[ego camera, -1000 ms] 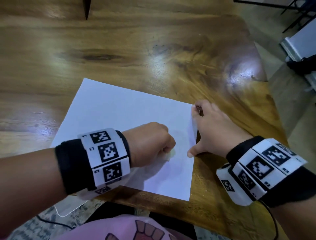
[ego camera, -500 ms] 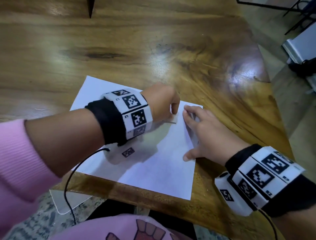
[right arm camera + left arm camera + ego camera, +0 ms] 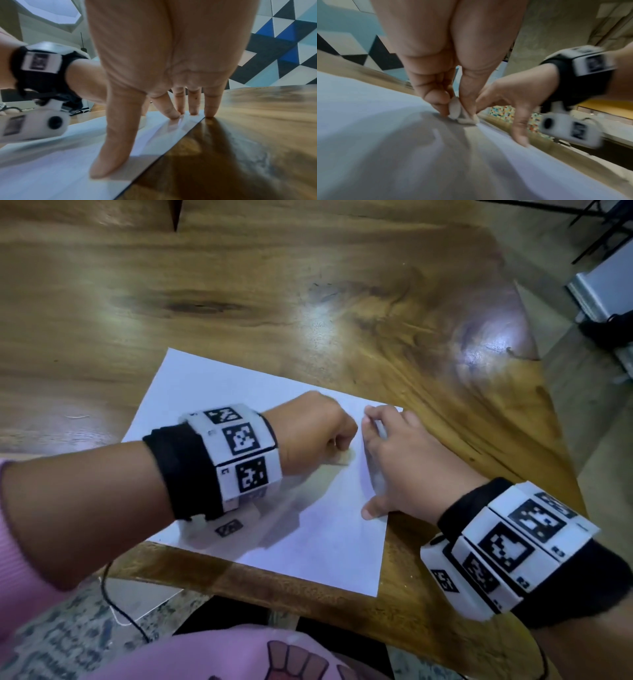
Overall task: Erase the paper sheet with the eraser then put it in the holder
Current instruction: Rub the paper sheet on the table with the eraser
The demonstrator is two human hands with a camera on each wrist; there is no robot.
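A white paper sheet (image 3: 239, 405) lies on the wooden table (image 3: 308, 285) near its front edge. My left hand (image 3: 315, 433) is curled round a small white eraser (image 3: 344, 462) and presses it on the sheet near the right edge; in the left wrist view the eraser (image 3: 458, 112) shows pinched between thumb and fingers. My right hand (image 3: 404, 460) lies spread on the sheet's right edge, its fingertips (image 3: 175, 116) and thumb straight and pressing the paper (image 3: 51, 169) down. No holder is in view.
The table's front edge (image 3: 274, 580) runs just below the sheet, and its right corner drops off to the floor (image 3: 599, 422). A black cable (image 3: 116, 607) hangs under my left wrist. A dark pointed object (image 3: 175, 213) stands at the far edge.
My left hand with the eraser went from the sheet's lower right up toward the top right corner, then came back a little toward me. My right hand stays pressing the right edge.
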